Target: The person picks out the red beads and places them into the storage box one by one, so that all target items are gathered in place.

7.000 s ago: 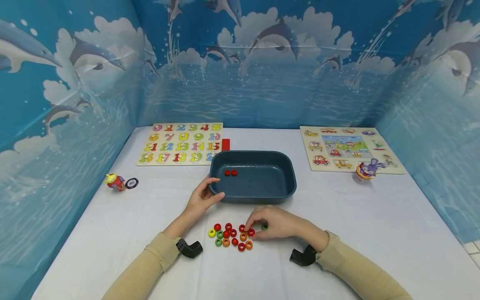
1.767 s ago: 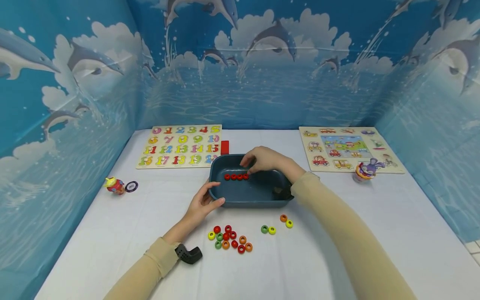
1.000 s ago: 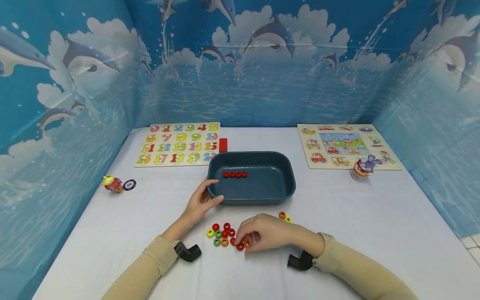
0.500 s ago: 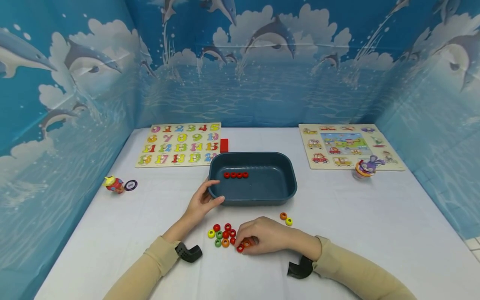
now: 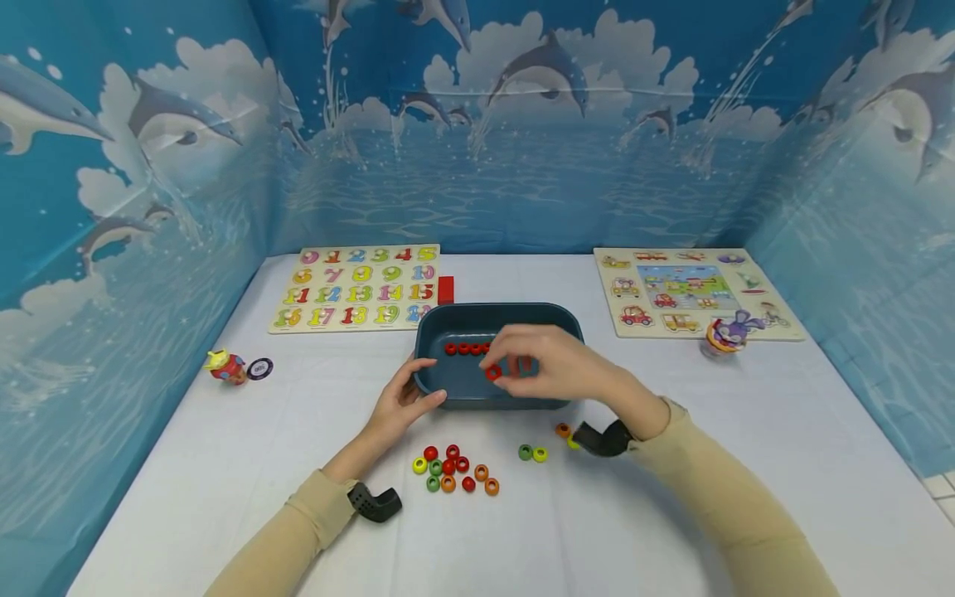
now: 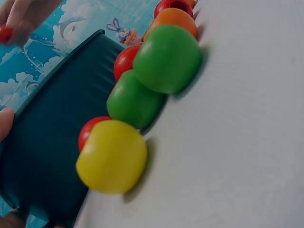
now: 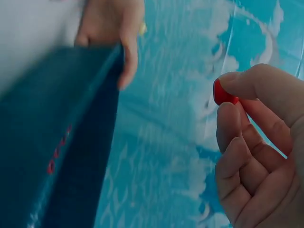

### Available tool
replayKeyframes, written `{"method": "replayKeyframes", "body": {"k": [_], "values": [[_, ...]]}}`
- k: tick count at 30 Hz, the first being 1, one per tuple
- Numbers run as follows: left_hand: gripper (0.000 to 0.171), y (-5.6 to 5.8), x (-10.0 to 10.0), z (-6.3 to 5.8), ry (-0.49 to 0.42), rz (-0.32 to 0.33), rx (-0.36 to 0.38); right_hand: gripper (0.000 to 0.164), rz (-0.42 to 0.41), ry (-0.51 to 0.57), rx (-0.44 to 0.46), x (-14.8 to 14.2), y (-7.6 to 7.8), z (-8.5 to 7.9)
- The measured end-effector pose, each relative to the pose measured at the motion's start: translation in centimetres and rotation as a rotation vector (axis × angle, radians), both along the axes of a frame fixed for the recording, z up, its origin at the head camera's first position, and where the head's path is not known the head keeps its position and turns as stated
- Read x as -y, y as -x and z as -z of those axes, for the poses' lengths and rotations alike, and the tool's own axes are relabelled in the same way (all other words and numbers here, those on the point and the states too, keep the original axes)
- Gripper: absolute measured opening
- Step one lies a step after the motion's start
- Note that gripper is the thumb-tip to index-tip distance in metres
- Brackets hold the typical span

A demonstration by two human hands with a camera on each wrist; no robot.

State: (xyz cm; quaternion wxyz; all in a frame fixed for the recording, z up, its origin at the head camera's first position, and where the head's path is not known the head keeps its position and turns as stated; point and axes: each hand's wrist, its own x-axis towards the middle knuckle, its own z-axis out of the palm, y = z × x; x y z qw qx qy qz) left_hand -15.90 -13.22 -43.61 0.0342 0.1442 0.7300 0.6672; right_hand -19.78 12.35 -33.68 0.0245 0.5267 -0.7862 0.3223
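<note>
My left hand (image 5: 395, 406) holds the left end of a dark blue-green plastic bin (image 5: 522, 403), thumb at the front and fingers at the rim. Over the bin is my right hand (image 5: 555, 361), which pinches a red bead (image 5: 493, 372) between thumb and index finger; the right wrist view shows this red bead (image 7: 223, 93) too. A row of several red beads (image 5: 463, 349) lies inside, its right end partly behind the fingers. In front of the bin, loose red, orange, green and yellow beads (image 5: 420, 465) lie on the cloth. The left wrist view shows a green bead (image 6: 168, 59) close up.
Right of the cluster are a green bead (image 5: 525, 452), a yellow bead (image 5: 540, 454) and an orange bead (image 5: 563, 429). Behind stand a number puzzle (image 5: 358, 286), red block (image 5: 446, 290) and vehicle puzzle (image 5: 619, 315). A rabbit toy (image 5: 727, 333), a small figure (image 5: 227, 367) and a round chip (image 5: 259, 369) lie outward.
The row in the bin grew from two red beads to four. My right hand just picked a red bead from the cluster and moved up over the bin. My left hand stays put.
</note>
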Motion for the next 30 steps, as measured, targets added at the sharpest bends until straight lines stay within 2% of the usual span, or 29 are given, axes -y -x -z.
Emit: {"method": "replayKeyframes", "body": {"k": [4, 8, 11, 14, 21, 30], "values": [[0.050, 0.0, 0.1, 0.0, 0.002, -0.004, 0.005, 0.022, 0.086, -0.037, 0.065, -0.2, 4.0, -0.4], [0.051, 0.0, 0.1, 0.1, 0.002, 0.003, 0.007, 0.022, 0.165, -0.145, 0.165, -0.2, 7.3, 1.0], [0.051, 0.0, 0.1, 0.2, 0.001, 0.008, 0.011, 0.024, 0.178, -0.217, 0.246, -0.1, 8.9, 2.1], [0.051, 0.1, 0.1, 0.2, -0.001, 0.008, 0.010, 0.025, 0.177, -0.257, 0.302, 0.1, 9.8, 2.9], [0.052, 0.1, 0.1, 0.1, 0.016, 0.005, 0.011, 0.023, 0.183, -0.322, 0.364, 0.8, 11.2, 4.8], [0.051, 0.1, 0.2, 0.1, 0.010, 0.006, 0.004, 0.021, 0.207, -0.412, 0.319, 1.1, 11.6, 6.2]]}}
